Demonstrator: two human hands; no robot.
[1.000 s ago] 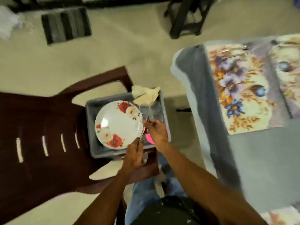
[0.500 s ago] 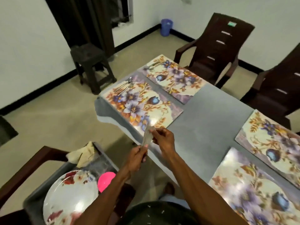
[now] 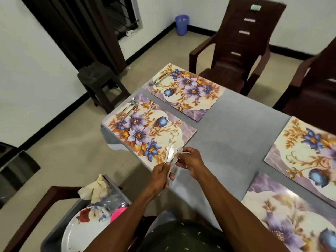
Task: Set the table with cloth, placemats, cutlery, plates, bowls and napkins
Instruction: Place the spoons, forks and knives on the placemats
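A grey cloth [image 3: 231,135] covers the table, with several floral placemats on it. The near-left placemat [image 3: 145,131] carries a spoon and fork [image 3: 130,107] at its far end; the far placemat [image 3: 185,90] also bears cutlery [image 3: 160,79]. My left hand [image 3: 161,176] grips the handles of metal cutlery [image 3: 169,151] over that near-left mat's near corner. My right hand [image 3: 190,160] pinches one of those pieces at its upper part. A floral plate [image 3: 85,228] lies in a grey tub [image 3: 54,237] at lower left.
The tub sits on a brown chair [image 3: 52,191] and also holds beige napkins [image 3: 94,190], clear glasses and something pink [image 3: 118,213]. Two brown chairs [image 3: 241,51] stand behind the table. A dark stool [image 3: 101,84] and a blue bin [image 3: 181,24] are on the floor.
My view swung up from the tub on the chair to the table. Both hands carried the cutlery out of the tub and over the near-left placemat's corner.
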